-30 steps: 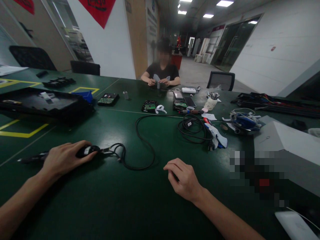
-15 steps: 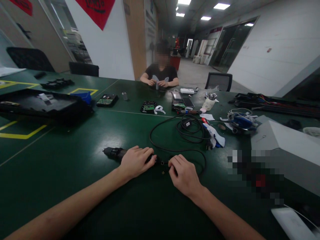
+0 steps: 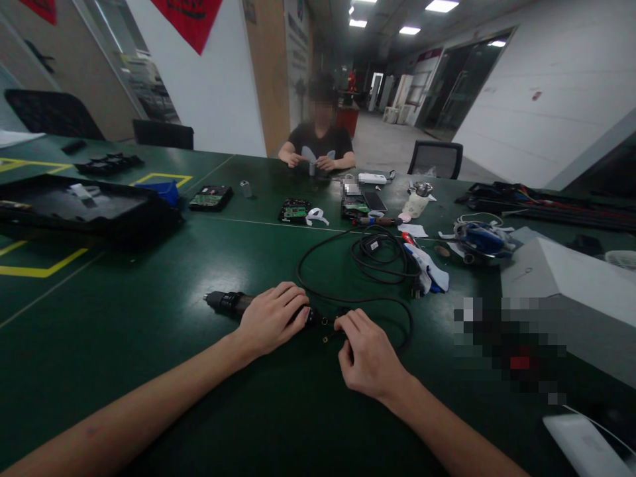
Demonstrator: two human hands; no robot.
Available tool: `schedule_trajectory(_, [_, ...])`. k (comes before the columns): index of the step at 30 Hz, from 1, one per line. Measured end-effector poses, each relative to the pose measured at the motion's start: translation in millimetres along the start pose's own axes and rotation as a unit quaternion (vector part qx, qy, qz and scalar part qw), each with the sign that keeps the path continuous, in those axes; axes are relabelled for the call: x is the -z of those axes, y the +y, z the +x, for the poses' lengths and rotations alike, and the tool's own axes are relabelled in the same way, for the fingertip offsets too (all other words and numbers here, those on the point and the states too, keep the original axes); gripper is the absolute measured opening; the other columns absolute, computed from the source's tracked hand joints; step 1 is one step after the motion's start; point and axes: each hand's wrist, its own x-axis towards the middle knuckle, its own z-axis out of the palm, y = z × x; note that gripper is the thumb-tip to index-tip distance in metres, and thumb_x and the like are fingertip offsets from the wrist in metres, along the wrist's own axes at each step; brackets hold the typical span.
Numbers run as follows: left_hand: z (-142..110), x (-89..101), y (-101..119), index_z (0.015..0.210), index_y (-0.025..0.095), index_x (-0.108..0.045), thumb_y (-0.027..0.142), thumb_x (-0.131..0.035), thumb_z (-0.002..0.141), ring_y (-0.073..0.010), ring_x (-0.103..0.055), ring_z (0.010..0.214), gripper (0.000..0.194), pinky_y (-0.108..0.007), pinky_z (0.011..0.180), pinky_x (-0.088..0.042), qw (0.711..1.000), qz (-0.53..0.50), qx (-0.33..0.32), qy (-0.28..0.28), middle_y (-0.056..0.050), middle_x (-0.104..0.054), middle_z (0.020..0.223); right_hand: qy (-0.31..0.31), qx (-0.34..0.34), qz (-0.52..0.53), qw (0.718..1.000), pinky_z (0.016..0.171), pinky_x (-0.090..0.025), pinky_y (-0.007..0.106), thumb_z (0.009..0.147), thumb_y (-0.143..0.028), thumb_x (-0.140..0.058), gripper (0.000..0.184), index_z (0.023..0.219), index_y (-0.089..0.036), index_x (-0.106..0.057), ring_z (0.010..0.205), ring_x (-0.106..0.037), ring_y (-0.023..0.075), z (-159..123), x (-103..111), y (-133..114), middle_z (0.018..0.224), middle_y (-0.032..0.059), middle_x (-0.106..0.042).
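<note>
A black electric screwdriver (image 3: pixel 229 303) lies on the green table with its tip to the left. My left hand (image 3: pixel 273 315) is wrapped over its body, and the dark rear end shows past my fingers. Just right of that end, my right hand (image 3: pixel 368 348) is closed in a pinch by the dark cable. What its fingertips hold is hidden. Close to those fingertips are a small ring-shaped metal piece (image 3: pixel 324 321) and another tiny brass-coloured piece (image 3: pixel 325 340). A black cable (image 3: pixel 348 297) curves from this spot into a loose coil behind my hands.
Across the table a person (image 3: pixel 322 142) handles a small grey cylinder. Circuit-board units (image 3: pixel 295 210) stand midway. Gloves (image 3: pixel 428 268) lie beside the coil; a grey-white box (image 3: pixel 571 291) is at right, a black tray (image 3: pixel 84 205) at left.
My right hand's fingers have shifted slightly, and the tiny brass-coloured piece sits a little differently. My left hand stays on the screwdriver. The view has tilted slightly.
</note>
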Motion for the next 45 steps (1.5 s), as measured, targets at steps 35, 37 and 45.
schedule_trajectory(35, [10, -10.1, 25, 0.112, 0.022, -0.064, 0.033, -0.053, 0.099, -0.0203, -0.064, 0.089, 0.021, -0.038, 0.076, -0.041, 0.996, -0.001, -0.082, -0.032, -0.004, -0.072, 0.102, 0.012, -0.212, 0.646, 0.734, 0.042, -0.021, 0.016, 0.098, -0.039, -0.068, 0.023, 0.106, -0.023, -0.053, 0.055, -0.034, 0.0079, 11, 0, 13, 0.077, -0.0044, -0.05])
schedule_trajectory(37, [9, -9.9, 24, 0.109, 0.022, -0.065, 0.033, -0.053, 0.098, -0.0191, -0.063, 0.085, 0.019, -0.037, 0.075, -0.04, 0.996, -0.014, -0.089, -0.027, -0.003, -0.071, 0.098, -0.019, -0.253, 0.734, 0.63, 0.04, -0.018, 0.014, 0.095, -0.033, -0.072, 0.023, 0.107, -0.022, -0.055, 0.053, -0.03, 0.006, 15, 7, 25, 0.076, -0.0057, -0.046])
schedule_trajectory(45, [5, -4.0, 20, 0.101, 0.022, -0.064, 0.032, -0.055, 0.094, -0.0165, -0.062, 0.078, 0.015, -0.035, 0.07, -0.039, 0.99, -0.071, -0.116, -0.034, 0.0, -0.071, 0.091, -0.049, -0.351, 0.813, 0.461, 0.032, -0.025, 0.006, 0.098, -0.01, -0.062, 0.009, 0.105, -0.013, -0.059, 0.052, -0.039, 0.0029, 26, 23, 68, 0.084, -0.0024, -0.048])
